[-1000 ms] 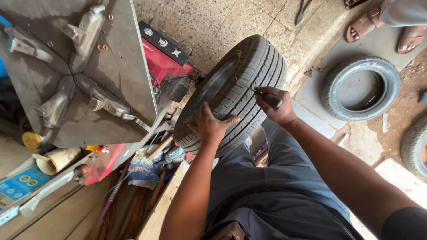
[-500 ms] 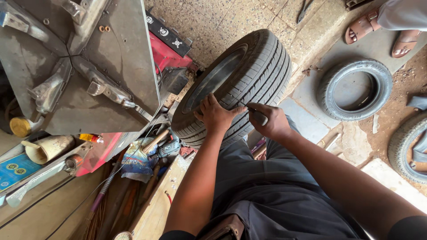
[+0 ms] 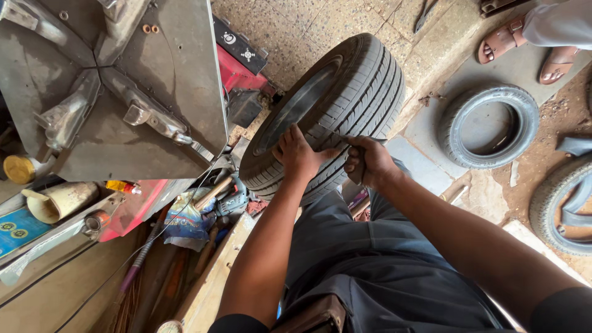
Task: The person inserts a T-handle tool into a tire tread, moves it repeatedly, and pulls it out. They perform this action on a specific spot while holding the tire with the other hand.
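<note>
The car tyre [image 3: 327,111] stands upright on its tread against the person's knees, leaning toward the red tyre-changing machine [image 3: 117,92]. The left hand [image 3: 300,154] lies flat and open on the tread, fingers spread toward the sidewall, gripping nothing. The right hand [image 3: 368,161] is curled shut around a small dark tool, mostly hidden in the fist, with its tip pressed to the tread just beside the left thumb.

Half a second ago the right hand was a little higher and further out on the tread, with a clear gap between the two hands; now it has come down and in, so the hands nearly touch. A second ago it sat higher again, near the tyre's upper shoulder, the tool pointing across the tread. The left hand has stayed on the same patch of rubber throughout, and the tyre has not turned or shifted noticeably.

On the floor beyond lie a small loose tyre [image 3: 488,126] and part of another tyre [image 3: 564,206] at the right edge. Another person's sandalled feet [image 3: 530,52] stand at the top right.
</note>
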